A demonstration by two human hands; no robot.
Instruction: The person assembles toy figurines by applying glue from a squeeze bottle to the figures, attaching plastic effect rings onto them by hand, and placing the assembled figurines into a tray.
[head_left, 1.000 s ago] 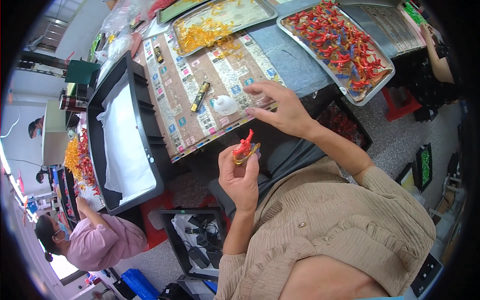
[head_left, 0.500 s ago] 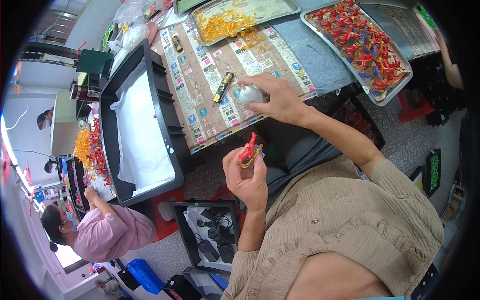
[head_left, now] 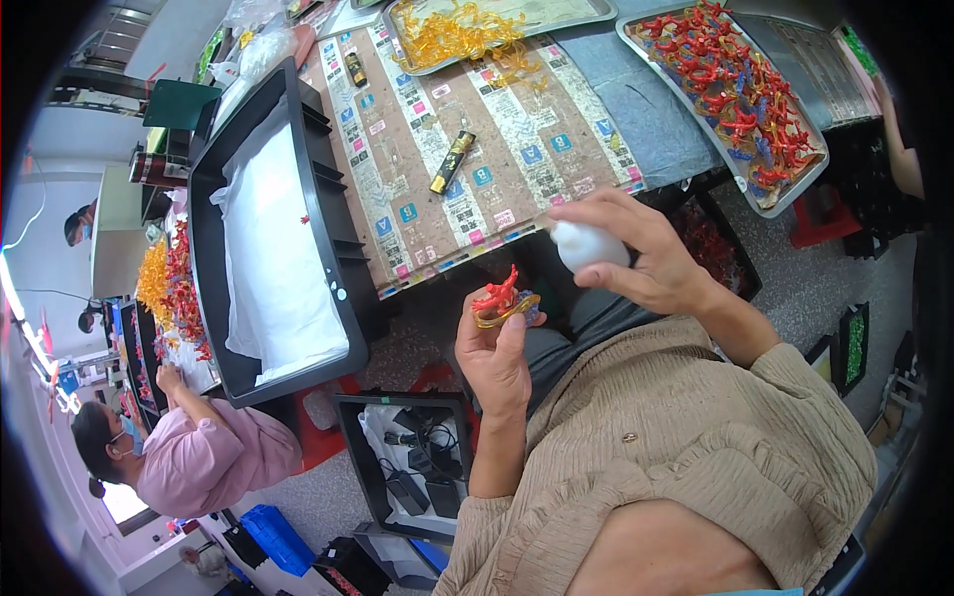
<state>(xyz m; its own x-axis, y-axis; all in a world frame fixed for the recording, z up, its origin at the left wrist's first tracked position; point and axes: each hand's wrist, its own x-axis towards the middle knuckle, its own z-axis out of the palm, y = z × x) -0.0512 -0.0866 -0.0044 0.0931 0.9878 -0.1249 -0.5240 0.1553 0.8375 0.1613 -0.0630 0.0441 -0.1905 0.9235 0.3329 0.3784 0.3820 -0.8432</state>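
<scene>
A seated person in a beige ribbed top holds a small red plastic figure (head_left: 500,294) on a yellow ring-shaped piece (head_left: 507,314) in the left hand (head_left: 494,353), fingers closed around it, just below the edge of the tabletop (head_left: 636,129). The right hand (head_left: 636,253) sits just beside it, fingers curled around a small white squeeze bottle (head_left: 588,245), its tip apparently turned toward the tabletop, though the view is too small to be sure. Both hands hover above the lap, apart from each other.

On the tabletop lies a brown patterned mat (head_left: 437,119) carrying two dark tubes, one (head_left: 452,162) near the middle and a smaller tube (head_left: 356,69) farther back. Behind the mat stands a metal tray of amber plastic parts (head_left: 467,30); to the right, a second metal tray of red figures (head_left: 740,94). A black bin lined with white plastic (head_left: 273,228) stands to the left of the tabletop. On the floor beneath, a black crate (head_left: 402,457) holds cables. At lower left, another worker in a pink top (head_left: 214,457) sits at a separate bench stacked with red and yellow pieces (head_left: 169,288).
</scene>
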